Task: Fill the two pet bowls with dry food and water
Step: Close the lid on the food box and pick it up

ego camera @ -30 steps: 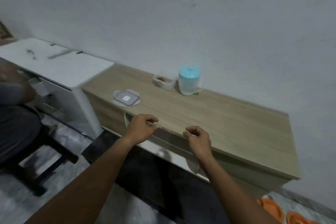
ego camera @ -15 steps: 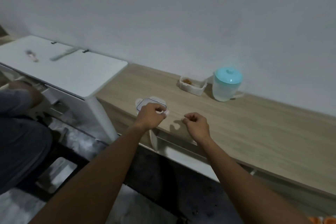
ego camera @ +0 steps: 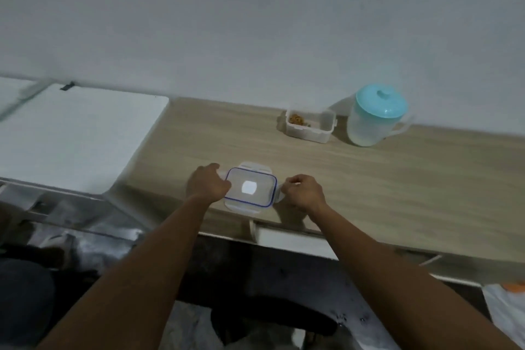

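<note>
Wooden counter [ego camera: 397, 193], front edge: lid [ego camera: 250, 187] between left hand [ego camera: 208, 183] and right hand [ego camera: 304, 192].

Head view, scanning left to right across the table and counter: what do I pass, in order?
white table → left hand → clip-lock lid → right hand → teal-lidded jug
</note>
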`<state>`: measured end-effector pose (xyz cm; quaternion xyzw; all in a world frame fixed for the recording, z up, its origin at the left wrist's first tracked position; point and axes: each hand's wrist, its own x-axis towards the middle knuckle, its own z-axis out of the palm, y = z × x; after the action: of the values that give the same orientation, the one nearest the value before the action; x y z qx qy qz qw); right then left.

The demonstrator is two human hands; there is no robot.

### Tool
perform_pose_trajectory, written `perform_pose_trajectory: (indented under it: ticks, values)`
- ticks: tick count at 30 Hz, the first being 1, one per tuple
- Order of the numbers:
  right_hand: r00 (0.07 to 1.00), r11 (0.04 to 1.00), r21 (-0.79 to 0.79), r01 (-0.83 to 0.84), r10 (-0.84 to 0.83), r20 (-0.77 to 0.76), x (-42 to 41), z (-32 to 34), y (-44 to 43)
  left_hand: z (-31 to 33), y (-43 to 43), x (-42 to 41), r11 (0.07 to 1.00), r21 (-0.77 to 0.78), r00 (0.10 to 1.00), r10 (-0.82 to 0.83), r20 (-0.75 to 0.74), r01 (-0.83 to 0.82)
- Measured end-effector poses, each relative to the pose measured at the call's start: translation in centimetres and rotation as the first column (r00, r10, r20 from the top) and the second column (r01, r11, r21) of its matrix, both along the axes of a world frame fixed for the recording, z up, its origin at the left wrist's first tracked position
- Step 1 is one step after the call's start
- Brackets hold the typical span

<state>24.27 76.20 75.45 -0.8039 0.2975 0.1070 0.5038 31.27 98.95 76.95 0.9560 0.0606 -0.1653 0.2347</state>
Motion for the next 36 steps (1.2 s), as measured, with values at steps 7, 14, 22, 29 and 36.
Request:
perform_pose_trajectory:
  ticks: [7, 14, 22, 29, 36]
  values:
    - [0.991, 0.99, -0.109, 0.092, -0.102, -0.086, 2.6, -1.1, 2.6, -1.6, 2.0, 5.9, 0.977, -0.035, 0.958, -0.213, -0.194, 0.21]
    - [0.925, 0.929, 0.063, 0.365, -0.37, 0.086, 4.1, 2.0, 0.7, 2.1, -1.3, 11.3, 0.9, -0.395, 0.972, -0.226, -0.061, 0.185]
    - [0.687, 0.822, 0.18, 0.54, -0.554, 0.471, 7.2, 7.1, -3.7, 8.5, -9.7, 13.7, 0.115, -0.909, 0.917, 0.055, -0.396, -0.399]
    - [0.602, 0.649, 0.46, 0.605, -0.752, 0.269, 8.7, 5.8, -6.7, 4.6, -14.9, 14.6, 0.397, -0.882, 0.966, 0.151, -0.211, -0.255]
    - [0.655, 0.756, 0.227, 0.614, -0.648, 0.388, 11.7, 2.4, -9.4, 0.7, -18.4, 16.1, 0.546, -0.819, 0.97, 0.24, -0.046, -0.174]
